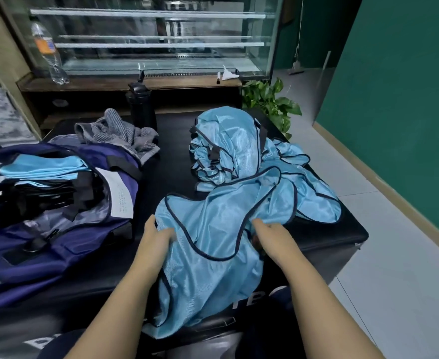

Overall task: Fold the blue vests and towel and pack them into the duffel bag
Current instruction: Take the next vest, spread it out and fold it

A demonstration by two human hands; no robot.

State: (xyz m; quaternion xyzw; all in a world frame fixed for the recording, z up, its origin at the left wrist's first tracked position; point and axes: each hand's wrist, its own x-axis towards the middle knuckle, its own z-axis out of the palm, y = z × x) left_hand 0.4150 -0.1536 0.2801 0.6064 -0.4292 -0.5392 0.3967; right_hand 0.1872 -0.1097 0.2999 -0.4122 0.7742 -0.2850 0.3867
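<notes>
A light blue vest (pixel 208 244) with dark trim lies spread on the black padded table (pixel 324 237) in front of me, its lower part hanging over the near edge. My left hand (pixel 156 237) grips its left shoulder edge. My right hand (pixel 273 234) pinches the fabric at its right shoulder. Behind it lies a crumpled heap of more blue vests (pixel 234 143). The navy duffel bag (pixel 65 237) stands open at the left, with folded blue vests (pixel 42 167) inside. A grey striped towel (pixel 120 133) lies bunched behind the bag.
A black bottle (pixel 140 104) stands at the table's far edge. Beyond it are a glass display case (pixel 148 35), a plastic water bottle (pixel 48 53) on a wooden shelf, and a green plant (pixel 273 99). Tiled floor (pixel 394 255) and a green wall lie to the right.
</notes>
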